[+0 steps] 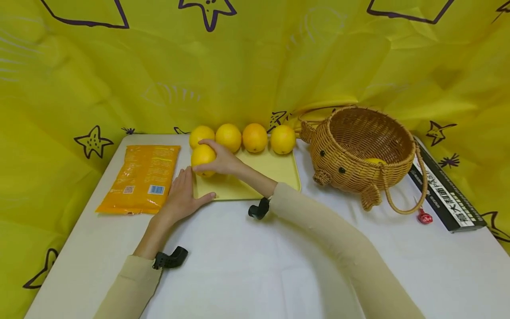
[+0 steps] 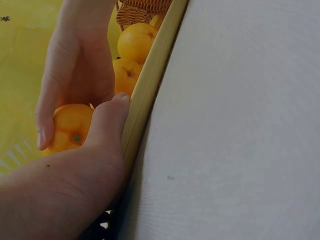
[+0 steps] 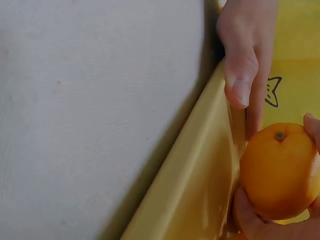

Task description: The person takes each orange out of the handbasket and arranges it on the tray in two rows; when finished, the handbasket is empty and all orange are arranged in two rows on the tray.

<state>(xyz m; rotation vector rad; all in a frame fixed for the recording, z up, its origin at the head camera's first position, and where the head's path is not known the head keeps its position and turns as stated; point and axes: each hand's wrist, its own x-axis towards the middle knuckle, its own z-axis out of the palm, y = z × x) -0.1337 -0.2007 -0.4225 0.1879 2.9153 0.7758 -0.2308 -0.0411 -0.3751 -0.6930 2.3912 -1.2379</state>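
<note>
A: "Location of the held orange (image 1: 202,157)?"
B: "At the left end of the tray (image 1: 275,175), in front of the four oranges (image 1: 255,137) lining its far side. The right hand (image 1: 224,161) pinches it between thumb and fingers, a grip suiting a round body."
A: "The left hand (image 1: 182,197)?"
B: "At the tray's left edge: fingers straight, thumb spread toward the near rim, apparently steadying it."
A: "Materials?"
B: "Tray smooth, rectangular. Right of it, a woven, pig-faced basket (image 1: 362,173); left, a crinkled, glossy packet (image 1: 143,179)."
</note>
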